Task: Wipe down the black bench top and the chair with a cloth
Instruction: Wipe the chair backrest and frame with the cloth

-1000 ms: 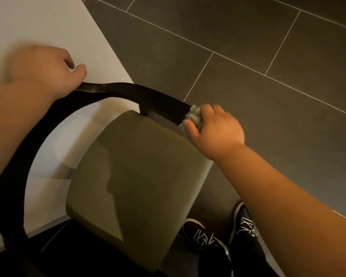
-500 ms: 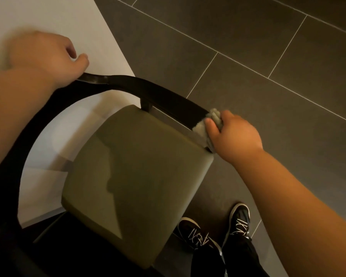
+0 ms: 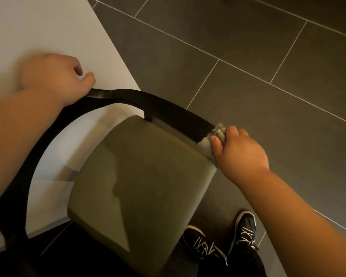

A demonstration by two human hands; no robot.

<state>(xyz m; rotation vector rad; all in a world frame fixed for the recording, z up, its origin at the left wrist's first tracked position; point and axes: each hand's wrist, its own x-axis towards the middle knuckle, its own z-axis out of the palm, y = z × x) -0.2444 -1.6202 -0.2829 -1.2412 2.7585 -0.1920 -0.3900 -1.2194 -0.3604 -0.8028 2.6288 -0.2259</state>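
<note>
A chair with an olive-green padded seat (image 3: pixel 144 180) and a curved black backrest rail (image 3: pixel 160 108) stands below me. My left hand (image 3: pixel 56 76) grips the top of the rail at its left part. My right hand (image 3: pixel 240 152) holds a bunched grey cloth (image 3: pixel 212 140) against the right end of the rail, at the seat's corner. The black bench top is not in view.
A white table top (image 3: pixel 48 33) fills the upper left, its edge running under the chair rail. Dark grey floor tiles (image 3: pixel 248 56) spread to the right. My two feet in black shoes (image 3: pixel 244 228) stand beside the seat's lower right.
My right hand slid the cloth down along the rail toward its right end over the last second, then stayed near there. My left hand kept its hold on the rail.
</note>
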